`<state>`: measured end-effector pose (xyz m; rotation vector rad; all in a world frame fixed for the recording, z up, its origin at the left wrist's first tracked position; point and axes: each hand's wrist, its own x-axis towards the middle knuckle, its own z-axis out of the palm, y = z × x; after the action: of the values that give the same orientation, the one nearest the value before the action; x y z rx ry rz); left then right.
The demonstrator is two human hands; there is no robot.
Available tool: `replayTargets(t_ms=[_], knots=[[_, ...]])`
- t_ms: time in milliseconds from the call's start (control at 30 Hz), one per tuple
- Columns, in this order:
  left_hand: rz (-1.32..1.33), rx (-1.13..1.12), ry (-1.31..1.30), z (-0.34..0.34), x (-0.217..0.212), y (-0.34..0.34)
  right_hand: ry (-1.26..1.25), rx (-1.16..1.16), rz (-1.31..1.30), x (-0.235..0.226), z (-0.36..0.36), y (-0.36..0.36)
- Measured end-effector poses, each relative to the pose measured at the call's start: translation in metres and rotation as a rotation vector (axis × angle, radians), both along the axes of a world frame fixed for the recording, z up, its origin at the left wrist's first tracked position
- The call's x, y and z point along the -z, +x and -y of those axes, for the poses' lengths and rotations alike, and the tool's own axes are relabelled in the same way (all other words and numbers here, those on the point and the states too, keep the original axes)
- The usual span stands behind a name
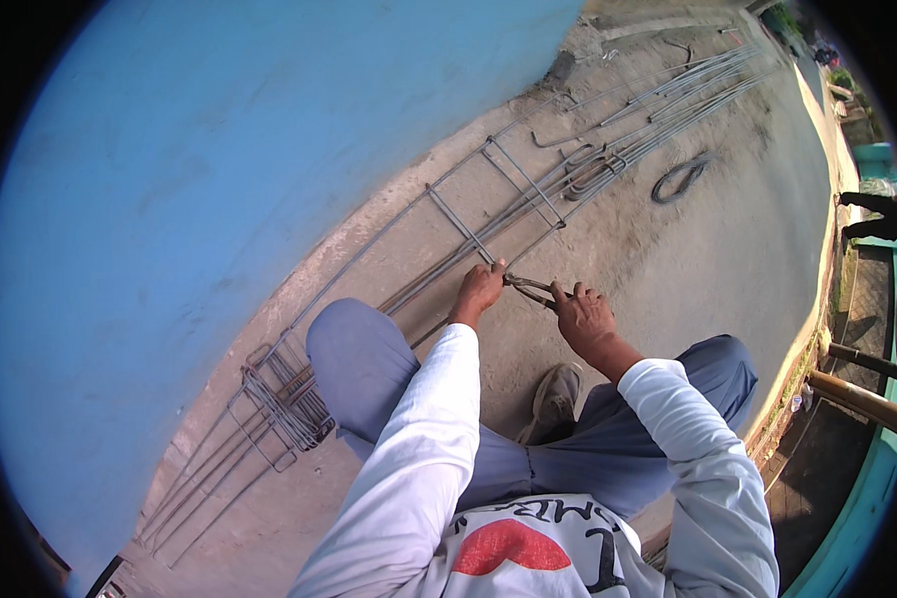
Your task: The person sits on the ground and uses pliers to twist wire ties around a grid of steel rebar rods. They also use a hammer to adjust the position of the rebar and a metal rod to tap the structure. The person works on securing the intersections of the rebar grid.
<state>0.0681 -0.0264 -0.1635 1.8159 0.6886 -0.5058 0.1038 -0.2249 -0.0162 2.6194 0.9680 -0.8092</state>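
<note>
A long cage of steel reinforcing bars (364, 249) lies on the ground in front of me, running from lower left to upper right. Rectangular stirrups cross it, one stirrup (456, 221) ending at my left hand (479, 290). The fingers of that hand are closed around the steel at this stirrup's near corner. My right hand (588, 321) grips the handles of a pair of pincers (531, 287), whose jaws meet the same corner beside my left fingertips. Any tie wire in the jaws is too small to make out.
Bunched stirrups (287, 404) sit around the cage by my left knee. Loose rods (693, 92) extend toward the far end, near a wire coil (681, 179). A blue wall (219, 179) borders the left. At right are bamboo poles (857, 401) and a person's dark-clothed legs (875, 216).
</note>
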Motion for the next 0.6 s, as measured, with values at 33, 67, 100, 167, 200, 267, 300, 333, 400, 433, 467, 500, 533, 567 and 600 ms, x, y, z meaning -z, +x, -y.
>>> replayTargets(t_ms=[33, 67, 100, 167, 200, 267, 300, 333, 400, 433, 467, 500, 533, 567, 600], knots=[[0.029, 0.0, 0.022, -0.002, 0.002, 0.003, 0.059, 0.071, -0.091, 0.0, 0.0, 0.009], [0.018, 0.014, 0.012, 0.003, 0.001, 0.006, 0.041, 0.173, -0.242, 0.003, 0.004, 0.015], [0.005, 0.021, 0.012, 0.002, -0.001, 0.007, 0.03, 0.266, -0.397, 0.008, 0.001, 0.021], [-0.001, 0.001, -0.017, 0.001, -0.006, 0.011, 0.12, 0.686, -0.844, 0.008, 0.0, 0.031], [0.003, -0.043, -0.027, -0.003, -0.008, 0.009, 0.213, 0.998, -1.145, 0.005, 0.001, 0.032], [0.076, -0.11, 0.037, -0.021, 0.008, -0.011, 0.281, 1.156, -1.401, 0.01, -0.017, 0.024], [0.06, -0.107, -0.035, -0.01, -0.019, -0.002, 0.286, 1.16, -1.312, 0.009, -0.003, 0.026], [0.062, -0.164, -0.021, -0.009, -0.011, -0.009, 0.294, 1.058, -1.268, 0.008, -0.008, 0.019], [0.057, -0.189, -0.032, -0.004, -0.015, -0.015, 0.291, 0.951, -1.164, 0.014, -0.003, 0.014], [0.106, -0.186, 0.008, -0.001, 0.004, -0.032, 0.243, 0.952, -1.106, 0.011, -0.016, 0.006], [0.115, -0.104, -0.016, 0.0, -0.024, -0.01, 0.277, 1.0, -1.01, 0.01, -0.005, 0.015], [0.128, -0.109, 0.037, 0.004, -0.018, -0.012, 0.255, 0.867, -1.026, 0.02, 0.003, 0.021], [0.135, -0.175, 0.032, 0.01, -0.011, -0.01, 0.226, 0.827, -0.897, 0.025, 0.003, 0.019], [0.127, -0.253, 0.021, 0.014, -0.002, -0.018, 0.226, 0.727, -0.924, 0.027, 0.001, 0.018], [0.14, -0.275, 0.026, 0.021, 0.0, -0.018, 0.245, 0.653, -0.932, 0.017, 0.003, 0.021]])
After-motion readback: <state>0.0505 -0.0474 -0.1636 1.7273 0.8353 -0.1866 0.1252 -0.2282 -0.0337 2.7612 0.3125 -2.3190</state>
